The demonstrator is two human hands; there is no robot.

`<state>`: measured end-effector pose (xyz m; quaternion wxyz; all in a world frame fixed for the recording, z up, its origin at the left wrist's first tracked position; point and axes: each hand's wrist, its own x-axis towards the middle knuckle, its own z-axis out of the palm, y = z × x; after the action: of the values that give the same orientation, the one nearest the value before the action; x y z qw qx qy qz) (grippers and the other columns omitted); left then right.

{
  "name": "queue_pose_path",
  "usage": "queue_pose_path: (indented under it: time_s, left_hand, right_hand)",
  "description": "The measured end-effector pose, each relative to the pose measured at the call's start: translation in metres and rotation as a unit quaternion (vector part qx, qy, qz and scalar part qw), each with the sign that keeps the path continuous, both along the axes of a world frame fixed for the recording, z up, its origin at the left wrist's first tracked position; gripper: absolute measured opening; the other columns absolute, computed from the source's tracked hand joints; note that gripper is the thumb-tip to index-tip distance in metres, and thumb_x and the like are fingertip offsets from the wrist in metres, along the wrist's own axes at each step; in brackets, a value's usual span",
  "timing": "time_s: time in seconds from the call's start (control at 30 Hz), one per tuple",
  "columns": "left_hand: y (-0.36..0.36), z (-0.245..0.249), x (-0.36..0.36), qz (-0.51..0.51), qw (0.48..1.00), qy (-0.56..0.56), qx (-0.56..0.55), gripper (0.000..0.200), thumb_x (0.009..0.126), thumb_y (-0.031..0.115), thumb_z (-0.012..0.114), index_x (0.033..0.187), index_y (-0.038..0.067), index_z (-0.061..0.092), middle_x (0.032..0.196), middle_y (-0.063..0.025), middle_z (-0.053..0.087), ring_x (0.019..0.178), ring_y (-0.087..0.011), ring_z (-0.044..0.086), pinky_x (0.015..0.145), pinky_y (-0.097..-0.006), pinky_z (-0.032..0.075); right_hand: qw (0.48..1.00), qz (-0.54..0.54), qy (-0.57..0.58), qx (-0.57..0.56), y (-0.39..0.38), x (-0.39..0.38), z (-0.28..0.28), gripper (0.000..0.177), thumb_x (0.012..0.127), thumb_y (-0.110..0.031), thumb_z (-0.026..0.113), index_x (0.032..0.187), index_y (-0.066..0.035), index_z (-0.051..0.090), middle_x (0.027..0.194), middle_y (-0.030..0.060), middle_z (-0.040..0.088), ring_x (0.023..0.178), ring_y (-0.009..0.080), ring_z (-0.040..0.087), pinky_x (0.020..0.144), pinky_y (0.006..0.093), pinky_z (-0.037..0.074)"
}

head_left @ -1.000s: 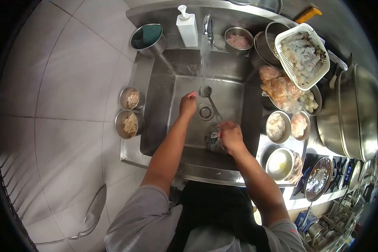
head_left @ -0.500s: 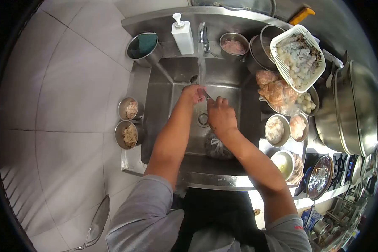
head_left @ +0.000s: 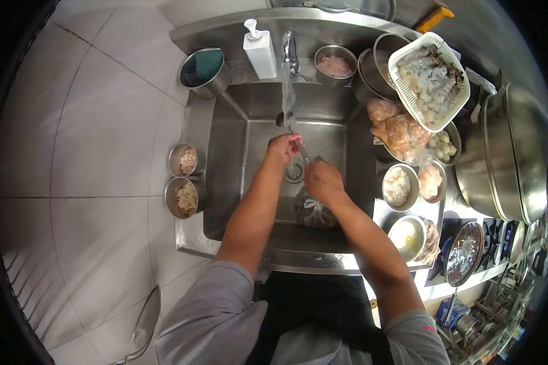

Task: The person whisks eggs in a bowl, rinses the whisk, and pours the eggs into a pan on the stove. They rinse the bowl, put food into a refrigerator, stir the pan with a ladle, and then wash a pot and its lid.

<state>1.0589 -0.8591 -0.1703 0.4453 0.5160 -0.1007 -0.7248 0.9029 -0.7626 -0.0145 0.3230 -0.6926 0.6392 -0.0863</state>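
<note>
Your left fingers curl around the far end of a thin metal utensil, and your right fingers close on its near end. Only a short stretch of handle shows between them; which end is the head, you cannot tell. Its long axis runs diagonally, the far end pointing up and left toward the tap, the near end pointing down and right toward your body. It sits low in the sink, just above the drain. Your left hand is at the foot of the water stream. Your right hand hovers over a dark bundle on the sink floor. A soap bottle stands left of the tap. Two small bowls sit on the left ledge, and a white basket sits at the right.
</note>
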Motion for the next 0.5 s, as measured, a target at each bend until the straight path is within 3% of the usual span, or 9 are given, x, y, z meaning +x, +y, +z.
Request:
queue_pose_path:
  time_s: [0.07, 0.13, 0.27, 0.33, 0.47, 0.5]
  left_hand:
    - [-0.001, -0.012, 0.002, 0.021, 0.999, 0.023, -0.019, 0.012, 0.09, 0.013, 0.056, 0.097, 0.006, 0.06, 0.087, -0.0076, 0.067, 0.078, -0.0221, 0.062, 0.07, -0.0391, 0.048]
    - [0.002, -0.013, 0.0, 0.105, 0.994, -0.02, 0.024, 0.015, 0.091, 0.015, 0.055, 0.101, 0.004, 0.059, 0.085, -0.0102, 0.066, 0.074, -0.0233, 0.064, 0.065, -0.0375, 0.049]
    - [0.002, -0.023, -0.001, 0.07, 0.995, -0.028, 0.062, 0.012, 0.093, 0.018, 0.056, 0.097, 0.007, 0.06, 0.08, -0.0058, 0.065, 0.071, -0.0212, 0.062, 0.069, -0.0385, 0.05]
    - [0.002, -0.019, -0.008, 0.103, 0.989, -0.051, 0.094, 0.017, 0.092, 0.021, 0.058, 0.101, 0.007, 0.059, 0.093, -0.0092, 0.063, 0.081, -0.0229, 0.062, 0.074, -0.0416, 0.05]
    - [-0.005, -0.025, 0.005, 0.114, 0.986, -0.014, 0.121, 0.022, 0.092, 0.024, 0.057, 0.106, 0.008, 0.057, 0.106, -0.0069, 0.062, 0.092, -0.0264, 0.061, 0.085, -0.0471, 0.045]
    - [-0.017, -0.043, 0.015, 0.118, 0.976, -0.014, 0.182, 0.025, 0.092, 0.026, 0.057, 0.11, 0.009, 0.057, 0.109, -0.0066, 0.061, 0.097, -0.0276, 0.059, 0.089, -0.0491, 0.043]
  right_hand:
    - [1.0, -0.001, -0.025, -0.001, 0.008, -0.008, 0.002, 0.027, 0.092, -0.023, 0.051, 0.092, 0.002, 0.06, 0.093, 0.0257, 0.065, 0.09, 0.0409, 0.063, 0.08, 0.0451, 0.048]
    - [0.999, -0.006, -0.049, -0.001, 0.017, -0.015, -0.001, 0.028, 0.092, -0.024, 0.05, 0.091, 0.002, 0.06, 0.093, 0.0272, 0.064, 0.089, 0.0427, 0.062, 0.079, 0.0465, 0.048]
    - [0.991, -0.067, -0.113, 0.038, 0.028, -0.027, -0.003, 0.03, 0.092, -0.024, 0.05, 0.088, 0.003, 0.06, 0.089, 0.0293, 0.062, 0.089, 0.0465, 0.059, 0.078, 0.0487, 0.046]
    - [0.986, -0.088, -0.13, 0.06, 0.032, -0.032, -0.003, 0.03, 0.092, -0.024, 0.05, 0.087, 0.004, 0.06, 0.089, 0.0295, 0.062, 0.089, 0.047, 0.059, 0.078, 0.0489, 0.045]
    - [0.991, -0.041, -0.119, 0.043, 0.037, -0.044, -0.009, 0.032, 0.093, -0.025, 0.05, 0.088, 0.004, 0.062, 0.09, 0.0302, 0.062, 0.092, 0.0457, 0.059, 0.08, 0.0484, 0.045]
    - [0.992, -0.027, -0.113, 0.046, 0.037, -0.045, -0.005, 0.033, 0.093, -0.025, 0.05, 0.088, 0.005, 0.062, 0.09, 0.0303, 0.061, 0.093, 0.0454, 0.059, 0.08, 0.0482, 0.045]
